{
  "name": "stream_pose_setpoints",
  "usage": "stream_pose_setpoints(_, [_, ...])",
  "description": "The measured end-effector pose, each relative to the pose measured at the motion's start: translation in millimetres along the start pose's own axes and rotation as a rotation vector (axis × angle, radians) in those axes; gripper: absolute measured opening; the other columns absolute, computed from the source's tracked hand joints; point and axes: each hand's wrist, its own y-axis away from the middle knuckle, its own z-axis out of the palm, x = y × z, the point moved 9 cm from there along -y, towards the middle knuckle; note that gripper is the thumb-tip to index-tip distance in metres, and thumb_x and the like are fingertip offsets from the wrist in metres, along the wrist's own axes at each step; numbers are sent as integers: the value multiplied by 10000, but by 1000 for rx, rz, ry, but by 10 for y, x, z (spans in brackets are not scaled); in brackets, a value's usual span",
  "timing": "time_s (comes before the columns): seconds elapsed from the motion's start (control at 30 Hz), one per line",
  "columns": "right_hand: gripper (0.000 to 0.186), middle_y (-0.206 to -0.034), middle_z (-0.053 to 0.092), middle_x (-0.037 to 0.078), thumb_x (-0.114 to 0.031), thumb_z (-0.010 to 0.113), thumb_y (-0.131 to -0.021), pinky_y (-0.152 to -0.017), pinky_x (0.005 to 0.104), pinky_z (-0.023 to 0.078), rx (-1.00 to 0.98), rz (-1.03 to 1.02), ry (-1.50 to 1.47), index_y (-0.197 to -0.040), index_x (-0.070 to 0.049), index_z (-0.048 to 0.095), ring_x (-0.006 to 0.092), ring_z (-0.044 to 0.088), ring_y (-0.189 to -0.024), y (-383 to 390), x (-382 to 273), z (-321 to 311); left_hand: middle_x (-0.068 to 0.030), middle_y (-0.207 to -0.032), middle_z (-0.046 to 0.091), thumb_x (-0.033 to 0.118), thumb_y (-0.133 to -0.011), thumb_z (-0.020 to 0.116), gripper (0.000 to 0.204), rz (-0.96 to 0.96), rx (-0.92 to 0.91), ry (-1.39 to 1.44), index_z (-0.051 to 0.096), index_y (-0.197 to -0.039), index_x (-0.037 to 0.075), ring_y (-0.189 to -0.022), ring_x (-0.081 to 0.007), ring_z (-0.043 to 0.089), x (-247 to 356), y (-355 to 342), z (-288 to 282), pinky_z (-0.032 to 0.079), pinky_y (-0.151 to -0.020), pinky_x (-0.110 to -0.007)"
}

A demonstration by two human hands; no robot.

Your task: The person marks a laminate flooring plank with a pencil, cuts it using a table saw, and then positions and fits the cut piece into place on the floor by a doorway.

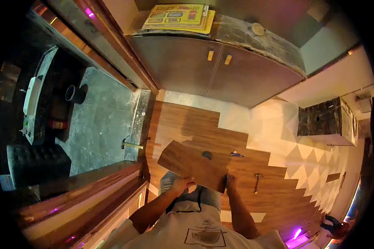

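A brown wood-look floor plank (191, 164) is held tilted in front of my body, above the laid floor. My left hand (183, 185) is closed on its near edge, left of the middle. At the plank's near right corner, my right hand (231, 181) grips the end, with a small dark patch beside the fingers that I cannot make out. A dark rounded patch (207, 155) shows at the plank's far edge; its kind is unclear. Just beyond the plank lies a blue utility knife (237, 154). To the right, a hammer (257, 183) rests on the floor.
Laid wood-look planks (286, 195) end in a stepped edge against pale flooring (266, 128). Ahead stands a two-door cabinet (245, 74) with yellow printed boards (178, 18) on top. Another hammer (132, 145) lies by the left doorway. A dark box-shaped cabinet (320, 118) is at right.
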Motion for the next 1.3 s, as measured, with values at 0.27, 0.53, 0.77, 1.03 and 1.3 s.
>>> stream_pose_setpoints(0.27, [183, -876, 626, 125, -187, 538, -987, -775, 412, 484, 283, -241, 431, -964, -17, 600, 261, 603, -849, -1623, -1061, 1032, -78, -1062, 689, 116, -946, 676, 248, 36, 139, 292, 635, -1180, 46, -921, -184, 670, 807, -1504, -886, 563, -811, -343])
stream_pose_setpoints(0.53, [297, -935, 708, 191, -297, 591, -952, -749, 468, 530, 520, -362, 747, -1156, -85, 632, 366, 682, -862, -4166, -530, 3037, -81, -914, 691, 175, -934, 643, 202, 32, 243, 122, 662, -1077, 33, -757, -182, 651, 1255, -4609, -2949, 539, -702, -323])
stream_pose_setpoints(0.77, [294, -963, 705, 197, -294, 557, -984, -755, 489, 524, 386, -416, 576, -1172, -78, 623, 387, 678, -879, -6400, 70, 4684, -103, -909, 710, 156, -898, 694, 223, 94, -15, 152, 668, -1063, 9, -767, -199, 676, 1585, -7168, -4484, 564, -687, -326])
stream_pose_setpoints(1.03, [300, -938, 689, 230, -317, 547, -1010, -759, 502, 514, 496, -566, 479, -1137, -55, 621, 420, 666, -885, -7417, 530, 5261, -130, -920, 727, 130, -944, 658, 118, 171, 254, -5, 651, -1002, 28, -781, -220, 709, 1495, -8413, -5254, 609, -722, -356])
stream_pose_setpoints(1.3, [228, -949, 666, 187, -202, 599, -969, -760, 472, 500, 503, -855, 446, -1087, -9, 573, 363, 633, -861, -7788, 501, 5128, -79, -884, 698, 206, -992, 613, 139, 230, 171, -155, 619, -1045, 78, -730, -178, 670, 1400, -8554, -4998, 557, -626, -316])
